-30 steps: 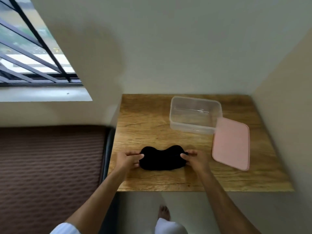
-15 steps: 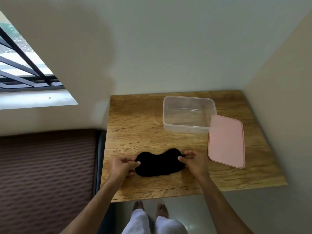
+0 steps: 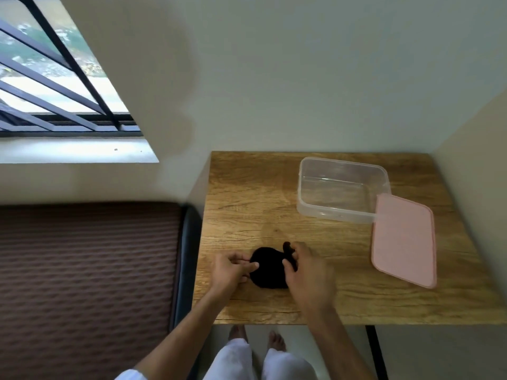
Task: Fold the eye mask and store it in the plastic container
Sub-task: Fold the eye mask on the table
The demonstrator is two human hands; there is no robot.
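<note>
A black eye mask (image 3: 267,268) lies near the front of the wooden table (image 3: 247,215), its right half lifted and turned over toward the left half. My left hand (image 3: 231,270) pinches the mask's left end against the table. My right hand (image 3: 307,270) grips the raised right end, hiding part of it. The clear plastic container (image 3: 343,212) stands open and empty at the back of the table, apart from both hands. Its pink lid (image 3: 403,239) lies flat beside it on the right.
Walls close the table in at the back and right. A brown ribbed mattress (image 3: 82,283) lies left of the table. A barred window (image 3: 55,78) is at the upper left. My bare feet show below the table's front edge.
My right hand has lifted the mask's right end and carried it left over the other half, so the mask looks shorter. The left hand stays at the left end. The camera view shifted.
</note>
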